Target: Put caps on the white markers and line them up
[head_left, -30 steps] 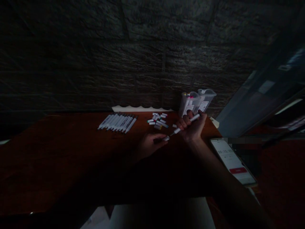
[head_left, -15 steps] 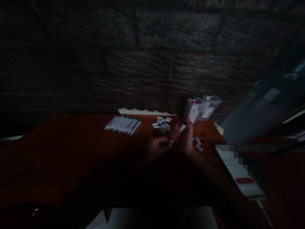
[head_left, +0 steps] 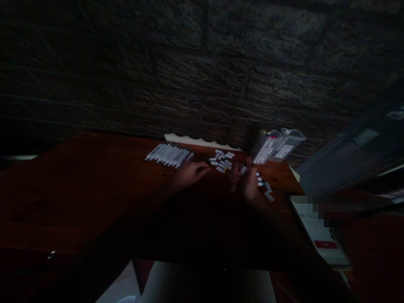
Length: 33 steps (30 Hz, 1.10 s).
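Note:
My right hand (head_left: 248, 182) is closed around a white marker (head_left: 243, 169), which slants between its fingers over the table. My left hand (head_left: 190, 173) is empty as far as I can see, with thumb and fingers stretched out and a gap between them. It lies between a row of white markers (head_left: 169, 155) and a loose heap of white marker caps (head_left: 222, 165) with coloured ends. A few more caps (head_left: 268, 187) lie to the right of my right hand. The dim light hides finger detail.
Two clear plastic containers (head_left: 285, 147) with labels stand at the back right, the nearer one with markers in it. A phone (head_left: 325, 240) lies on the right of the wooden table (head_left: 94, 181). Behind is a block wall (head_left: 195, 80).
My left hand has moved away from the marker, leftward to beside the row of markers. My right hand still holds its marker. The view has shifted a little.

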### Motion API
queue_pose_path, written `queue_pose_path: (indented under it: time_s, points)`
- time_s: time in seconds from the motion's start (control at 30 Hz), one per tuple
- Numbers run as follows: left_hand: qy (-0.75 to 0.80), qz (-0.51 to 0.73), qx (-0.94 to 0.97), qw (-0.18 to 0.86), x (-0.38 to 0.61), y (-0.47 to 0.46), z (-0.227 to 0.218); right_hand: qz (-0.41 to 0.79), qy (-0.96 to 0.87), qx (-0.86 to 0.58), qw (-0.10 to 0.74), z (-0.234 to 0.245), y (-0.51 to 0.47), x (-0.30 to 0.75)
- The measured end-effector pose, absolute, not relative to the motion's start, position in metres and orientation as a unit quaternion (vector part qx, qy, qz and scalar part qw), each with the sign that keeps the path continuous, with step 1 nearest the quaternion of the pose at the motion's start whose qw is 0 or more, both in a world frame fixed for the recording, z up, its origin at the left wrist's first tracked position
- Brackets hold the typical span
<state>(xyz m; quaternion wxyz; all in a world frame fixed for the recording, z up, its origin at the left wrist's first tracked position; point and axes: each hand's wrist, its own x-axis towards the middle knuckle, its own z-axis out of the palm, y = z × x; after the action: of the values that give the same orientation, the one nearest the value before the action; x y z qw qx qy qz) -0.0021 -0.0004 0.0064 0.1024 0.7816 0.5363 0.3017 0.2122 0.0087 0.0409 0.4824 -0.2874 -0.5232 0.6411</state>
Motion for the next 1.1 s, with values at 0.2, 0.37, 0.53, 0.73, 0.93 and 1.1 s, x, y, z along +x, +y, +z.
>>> queue_pose_path:
  time_s: [0.2,0.37,0.53,0.73,0.93,1.1]
  points:
    - [0.514,0.303,0.795,0.109,0.004,-0.003,0.004,0.57,-0.565,-0.326,0.5,0.037,0.001,0.213]
    - [0.518,0.313,0.788,0.112,0.003,-0.005,0.006,0.539,-0.581,-0.352,0.498,0.037,0.0,0.22]
    - [0.508,0.32,0.792,0.117,0.005,-0.004,0.005,0.542,-0.574,-0.347,0.507,0.043,0.002,0.225]
    - [0.5,0.329,0.792,0.123,0.006,-0.002,0.004,0.636,-0.506,-0.284,0.509,0.047,0.003,0.226]
    - [0.507,0.329,0.789,0.116,0.008,-0.002,0.004,0.697,-0.434,-0.269,0.502,0.053,0.006,0.222]
    - [0.499,0.324,0.795,0.117,0.01,-0.003,0.005,0.697,-0.417,-0.285,0.509,0.053,0.004,0.217]
